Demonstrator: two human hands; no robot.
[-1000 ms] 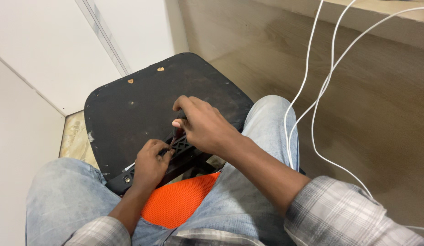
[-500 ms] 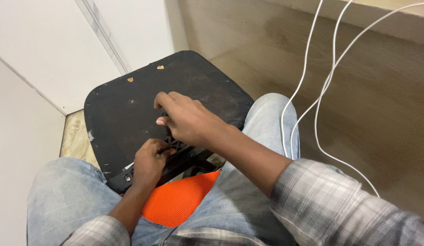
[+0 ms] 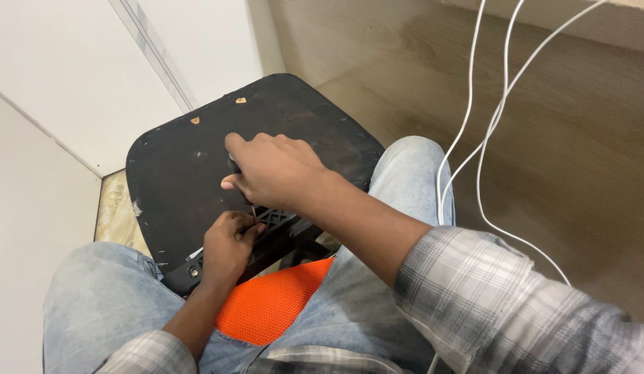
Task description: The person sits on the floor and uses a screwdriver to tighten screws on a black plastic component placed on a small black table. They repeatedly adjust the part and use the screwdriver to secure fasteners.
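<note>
Gripping a screwdriver [image 3: 247,197] in a closed fist, the right hand [image 3: 273,173] held it nearly upright, tip down, over the black bracket [image 3: 280,225] lying on the dark seat panel [image 3: 176,173] across the knees. The left hand [image 3: 228,249] was closed on the bracket beside the tip, apparently to steady it. The bracket's long axis ran diagonally from lower left to upper right.

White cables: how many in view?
3. All white cables hang at upper right over the wooden floor: one leftmost, one middle, one slanting from the top-right corner. Lower ends hidden.
</note>
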